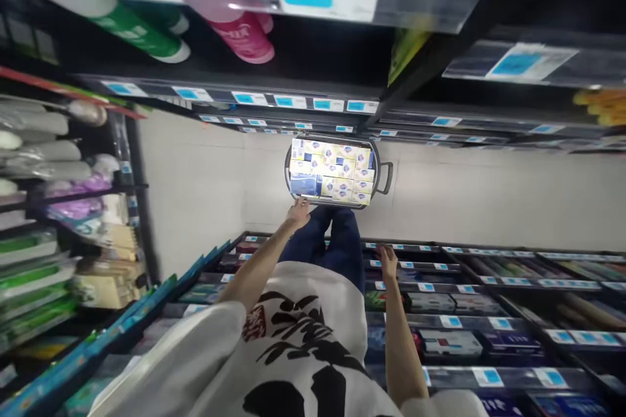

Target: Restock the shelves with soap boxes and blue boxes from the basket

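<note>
A dark oval basket (386,178) stands on the floor in front of my legs, filled with rows of small yellow-and-white boxes (342,172). A blue box (303,184) lies at its near left corner. My left hand (298,210) is at the near left rim of the basket, its fingers apart and nothing visible in them; whether they touch the rim is unclear. Beside the shelves to the right of my legs, my right hand (388,260) hangs low, loosely open and holding nothing visible.
Shelves with price tags (291,101) run across beyond the basket, with green bottles (141,36) and a pink bottle (244,36). Behind me are more shelves with boxed goods (450,342). A rack at the left holds rolls (44,122) and packs. Pale floor (190,176) runs between them.
</note>
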Motion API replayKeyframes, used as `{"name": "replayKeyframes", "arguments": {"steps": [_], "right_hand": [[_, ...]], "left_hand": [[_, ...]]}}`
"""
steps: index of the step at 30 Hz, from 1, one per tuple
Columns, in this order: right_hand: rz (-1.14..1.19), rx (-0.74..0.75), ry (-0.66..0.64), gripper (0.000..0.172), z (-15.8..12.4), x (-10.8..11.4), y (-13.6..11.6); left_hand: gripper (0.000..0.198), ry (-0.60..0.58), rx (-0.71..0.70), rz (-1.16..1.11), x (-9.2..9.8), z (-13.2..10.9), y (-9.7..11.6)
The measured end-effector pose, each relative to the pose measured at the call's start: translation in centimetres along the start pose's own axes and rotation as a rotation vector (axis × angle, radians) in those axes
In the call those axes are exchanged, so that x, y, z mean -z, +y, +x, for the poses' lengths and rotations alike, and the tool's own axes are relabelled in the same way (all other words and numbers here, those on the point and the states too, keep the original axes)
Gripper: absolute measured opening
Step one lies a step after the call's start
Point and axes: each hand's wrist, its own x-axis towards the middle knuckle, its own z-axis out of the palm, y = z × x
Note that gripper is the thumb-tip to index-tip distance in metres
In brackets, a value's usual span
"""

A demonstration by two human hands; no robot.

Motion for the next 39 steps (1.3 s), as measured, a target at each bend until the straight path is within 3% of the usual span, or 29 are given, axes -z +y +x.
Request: {"name": "replayKeyframes", "arguments": {"steps": [3,7,10,12,17,23,31,35,39], "right_hand": [[0.096,-0.06,0.044,0.058,1.3,-5.5,1.9],[0.144,-0.176,0.058,0.034,1.5,-12.4,4.1],[0.175,-0.259,0.098,0.03,1.3,-16.0,5.4],[0.19,-0.284,0.107,0.032,1.2,-17.3,6.3],[0.196,-0.286,0.034,0.034,0.2,-17.8,8.0],[0.209,-0.325,0.002,0.028,-1.9,-18.1,7.4],[0.214,-0.357,0.035,0.029,-1.5,-17.4,6.8],[0.217,-0.358,0.042,0.028,-1.7,-17.0,6.6],[0.282,-0.367,0.076,0.026,-1.6,-15.5,5.4]], "left_hand": [[0.068,0.058,-0.068,0.091,-0.1,3.0,1.3],[0.072,0.099,-0.136,0.245,-0.8,7.5,2.3],[0.083,0.104,-0.162,0.322,-1.4,10.6,2.5],[0.089,0.078,-0.194,0.357,-1.9,12.3,2.8],[0.098,0.07,-0.157,0.39,-3.4,14.7,3.5],[0.087,0.163,-0.134,0.441,-3.9,15.2,4.3],[0.102,0.049,-0.171,0.586,-3.5,15.9,3.2],[0.102,0.055,-0.135,0.541,-3.2,15.0,1.9],[0.104,-0.022,-0.057,0.481,-2.5,11.5,0.3]]}}
